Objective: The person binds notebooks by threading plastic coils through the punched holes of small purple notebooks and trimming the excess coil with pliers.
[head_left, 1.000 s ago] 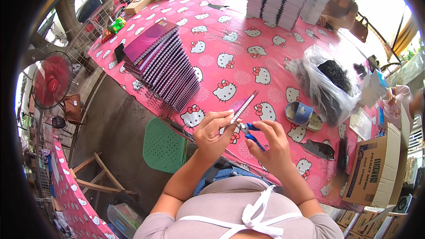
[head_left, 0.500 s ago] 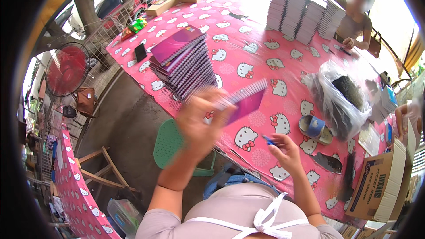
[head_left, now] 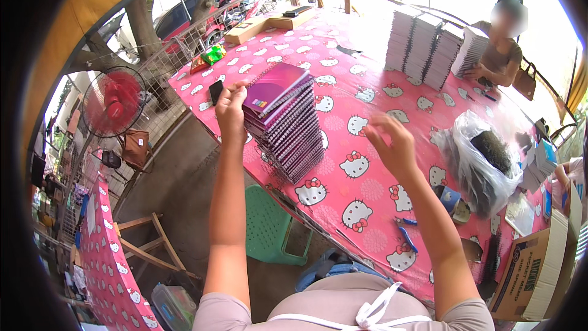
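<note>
A stack of purple spiral-bound notebooks (head_left: 286,138) stands near the table's left edge, with the purple-covered notebook (head_left: 277,89) on top. At that top notebook's left side is my left hand (head_left: 231,105), its fingers curled closed on the edge. Over the pink tablecloth, to the right of the stack, my right hand (head_left: 395,142) hovers with fingers apart and nothing in them. Blue-handled pliers (head_left: 406,238) lie on the table below my right forearm.
A co-worker (head_left: 502,49) sits across the table beside tall stacks of bound notebooks (head_left: 424,49). On the right are a clear plastic bag (head_left: 481,165) with dark contents, a tape roll (head_left: 450,199) and a cardboard box (head_left: 528,263). A green stool (head_left: 269,227) stands below the table's edge.
The notebook my left hand held in the air is now on top of the stack. My right hand has let go of the blue-handled pliers and moved up and forward.
</note>
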{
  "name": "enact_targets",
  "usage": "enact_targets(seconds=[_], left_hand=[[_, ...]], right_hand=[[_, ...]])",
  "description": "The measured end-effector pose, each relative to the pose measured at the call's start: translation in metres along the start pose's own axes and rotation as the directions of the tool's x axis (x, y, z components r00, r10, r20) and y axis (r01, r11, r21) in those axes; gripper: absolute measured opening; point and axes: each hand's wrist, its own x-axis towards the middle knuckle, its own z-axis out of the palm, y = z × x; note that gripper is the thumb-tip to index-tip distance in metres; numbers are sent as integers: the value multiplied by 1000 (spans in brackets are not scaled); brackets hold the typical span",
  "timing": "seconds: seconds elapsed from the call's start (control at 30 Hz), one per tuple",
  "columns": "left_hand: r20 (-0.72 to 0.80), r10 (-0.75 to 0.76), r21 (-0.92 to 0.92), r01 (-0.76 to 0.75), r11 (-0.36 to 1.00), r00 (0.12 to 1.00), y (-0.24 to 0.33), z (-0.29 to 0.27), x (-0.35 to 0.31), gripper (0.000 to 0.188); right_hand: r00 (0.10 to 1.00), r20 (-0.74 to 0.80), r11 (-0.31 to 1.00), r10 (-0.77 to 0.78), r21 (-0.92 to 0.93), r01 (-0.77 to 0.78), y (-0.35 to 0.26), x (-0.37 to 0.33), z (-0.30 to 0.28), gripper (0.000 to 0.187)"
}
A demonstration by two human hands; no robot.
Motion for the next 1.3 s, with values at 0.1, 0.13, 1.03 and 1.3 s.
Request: enact_targets(seconds=[0.1, 0.13, 1.03, 1.3], left_hand=[[-127, 167, 94, -156, 983, 978, -16, 6, 0, 14], [-165, 176, 98, -162, 982, 970, -16, 6, -2, 13], [-166, 31, -175, -60, 983, 986, -2, -8, -3, 64], [229, -281, -219, 330, 918, 932, 12, -2, -15, 87]], right_hand=[[987, -60, 961, 146, 247, -127, -22, 70, 57, 31], [982, -77, 940, 170, 313, -138, -27, 86, 78, 36], [792, -596, 950, -132, 152, 273, -59, 94, 152, 47], [911, -279, 951, -303, -26, 308, -83, 49, 178, 87]])
